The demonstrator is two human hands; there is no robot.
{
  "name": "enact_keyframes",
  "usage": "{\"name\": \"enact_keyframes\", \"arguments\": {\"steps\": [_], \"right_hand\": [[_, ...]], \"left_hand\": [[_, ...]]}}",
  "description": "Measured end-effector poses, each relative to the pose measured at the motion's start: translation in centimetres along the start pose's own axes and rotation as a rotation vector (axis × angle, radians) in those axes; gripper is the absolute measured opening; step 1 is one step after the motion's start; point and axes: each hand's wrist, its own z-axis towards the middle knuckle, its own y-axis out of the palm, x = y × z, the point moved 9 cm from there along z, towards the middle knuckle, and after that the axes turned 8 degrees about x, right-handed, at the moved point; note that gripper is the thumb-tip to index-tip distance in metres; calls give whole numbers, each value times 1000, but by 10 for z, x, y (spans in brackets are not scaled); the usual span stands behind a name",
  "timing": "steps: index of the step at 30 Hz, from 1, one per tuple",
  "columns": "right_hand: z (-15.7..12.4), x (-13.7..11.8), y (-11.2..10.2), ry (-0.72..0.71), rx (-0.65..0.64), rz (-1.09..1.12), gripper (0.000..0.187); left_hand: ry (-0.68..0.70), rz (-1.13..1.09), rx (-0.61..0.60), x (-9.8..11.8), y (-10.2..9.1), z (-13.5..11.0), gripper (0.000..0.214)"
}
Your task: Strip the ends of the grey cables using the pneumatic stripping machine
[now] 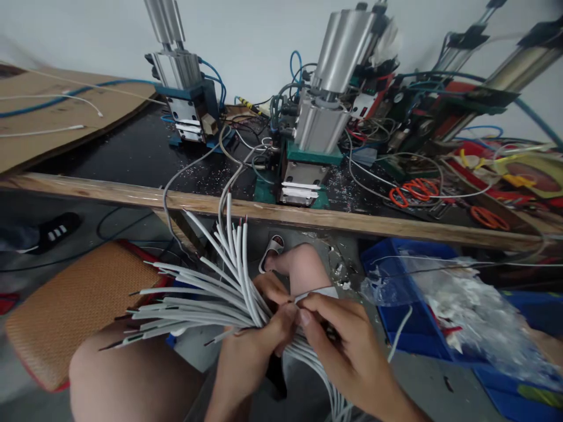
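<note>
white cables point(206, 293) fan out in a bundle over the person's lap, below the wooden bench edge point(308, 217). the left hand point(250, 346) is closed around the bundle; the right hand point(338, 340) pinches it just beside, fingers curled.

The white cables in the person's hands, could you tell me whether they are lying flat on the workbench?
No, the white cables are held fanned out by the left hand and right hand over the person's lap, below the workbench.
</note>
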Motion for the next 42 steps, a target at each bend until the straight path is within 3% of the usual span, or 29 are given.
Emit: {"name": "enact_keyframes", "arguments": {"steps": [4, 7, 9, 12, 17, 20, 27, 31, 36, 42], "right_hand": [[-8, -7, -2, -51, 282, -118, 24], [-10, -12, 0, -114, 338, -220, 21], [-9, -13, -2, -139, 345, -240, 20], [-6, -8, -6, -107, 322, -166, 21], [-3, -1, -6, -52, 234, -43, 25], [-6, -3, -7, -101, 236, -76, 21], [-13, -7, -4, -243, 316, -338, 15], [-12, -8, 2, -259, 334, -395, 16], [-8, -10, 6, -263, 375, -438, 20], [-4, -8, 10, -245, 337, -432, 22]], "left_hand": [[-37, 11, 275, -10, -3, -13, 25], [-94, 42, 443, -27, -9, -30, 26], [-52, 111, 489, -28, -12, -34, 25], [-37, 63, 413, -27, -9, -25, 26], [-190, -340, 146, -26, 12, -6, 33], [-170, -294, 75, -22, 18, -5, 35], [-120, -82, 258, -30, 2, -14, 33], [-84, 52, 323, -31, -5, -15, 39], [-63, 56, 491, -30, -9, -17, 25], [-137, 39, 496, -42, -11, -14, 28]]}}
